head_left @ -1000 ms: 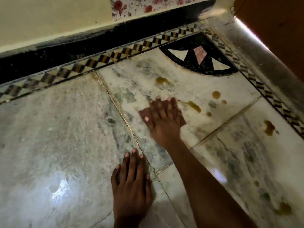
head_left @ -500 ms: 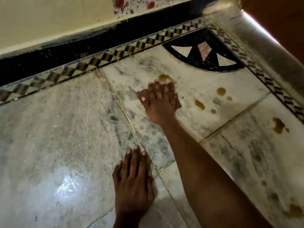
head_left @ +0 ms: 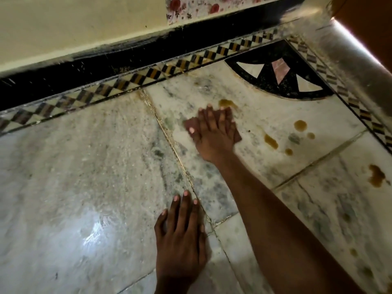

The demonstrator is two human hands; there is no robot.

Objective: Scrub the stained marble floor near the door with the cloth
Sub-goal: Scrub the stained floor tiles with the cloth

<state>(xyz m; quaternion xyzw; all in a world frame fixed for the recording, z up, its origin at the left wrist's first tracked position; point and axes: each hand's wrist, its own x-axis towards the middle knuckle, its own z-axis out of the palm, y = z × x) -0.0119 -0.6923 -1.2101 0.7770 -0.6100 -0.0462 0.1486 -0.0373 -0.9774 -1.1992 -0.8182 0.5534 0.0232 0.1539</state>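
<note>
Right hand (head_left: 213, 132) flat, fingers straight, pressing cloth (head_left: 237, 135) at brown stain (head_left: 228, 102) — rubbing. Left hand (head_left: 182, 236) flat on marble floor (head_left: 84, 177) — holds me up.

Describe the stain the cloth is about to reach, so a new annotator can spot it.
Start at the black fan-shaped inlay in the floor's far corner. Toward the person from it, the right hand presses a reddish cloth. The brown stain touches its fingers; the other stains lie apart to the right.

Two hands rest on the floor: left hand (head_left: 180, 236) and right hand (head_left: 212, 132). One cloth (head_left: 192, 125) lies under the right hand. At least six brown stains (head_left: 300, 125) are visible; others are too faint to count
</note>
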